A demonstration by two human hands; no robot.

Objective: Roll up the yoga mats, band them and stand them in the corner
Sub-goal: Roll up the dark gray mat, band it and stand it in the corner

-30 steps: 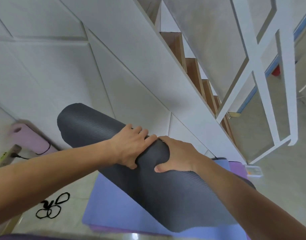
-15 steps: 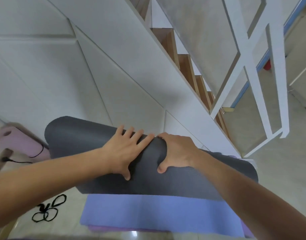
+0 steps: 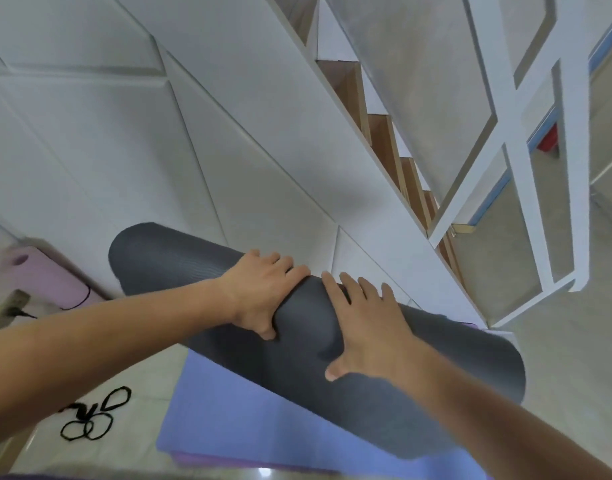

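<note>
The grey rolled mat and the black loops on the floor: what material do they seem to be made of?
The grey mat looks like soft foam or rubber with a matt finish: fine ribbed lines run over its surface, and it dents under the right hand. The black loops look like thin elastic or cord bands, lying limp in curls on the glossy tiled floor; their exact material is unclear.
</note>
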